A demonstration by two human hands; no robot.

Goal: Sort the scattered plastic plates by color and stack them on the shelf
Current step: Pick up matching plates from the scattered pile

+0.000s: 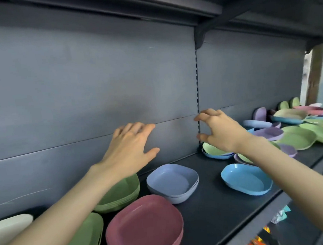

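One left hand spreads fingers above rim-up green stack.

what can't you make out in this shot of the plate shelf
Head view:
1. Green stack: plate count unclear, the left forearm covers its near side.
2. Cream plate: cut off by the left edge.
3. Purple plate: mostly behind the right forearm.
4. Far plates at the right end: blurred, overlapping, uncountable.
5. Packets below the shelf: blurred, unreadable.
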